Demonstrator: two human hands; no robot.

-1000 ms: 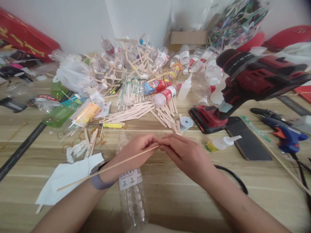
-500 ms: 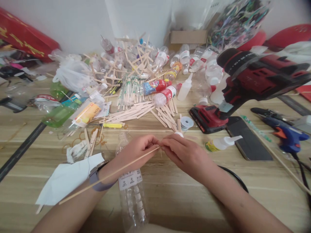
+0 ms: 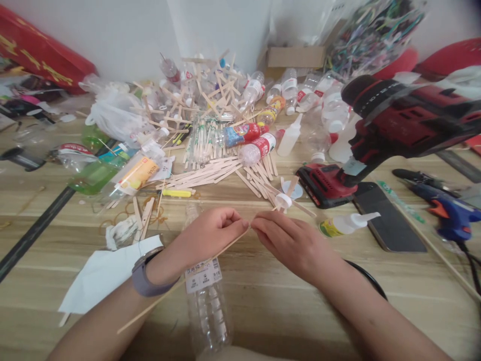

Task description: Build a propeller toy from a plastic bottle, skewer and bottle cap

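Observation:
A long thin wooden stick [image 3: 145, 312] slants from the lower left up beneath my left wrist to my fingertips. My left hand [image 3: 214, 233] pinches its upper end. Close by, my right hand [image 3: 291, 245] has its fingers pressed together, and what lies inside them is hidden. Just beyond its knuckles shows a white bottle cap [image 3: 283, 201] with flat wooden sticks spreading from it like a propeller; I cannot tell whether the hand holds it. A clear plastic bottle [image 3: 208, 313] with a white label lies under my left hand, partly covered.
Craft sticks [image 3: 210, 173] and plastic bottles [image 3: 259, 149] crowd the back. At right are a red drill [image 3: 406, 115], a phone [image 3: 391, 220], a small glue bottle [image 3: 343, 224] and a blue glue gun [image 3: 456, 210]. White paper [image 3: 108, 278] and a yellow-handled tool [image 3: 176, 193] lie left.
The long stick has swung lower, now running under my left wrist instead of across it. The cap with its sticks shows more clearly above my right hand. The view has shifted slightly.

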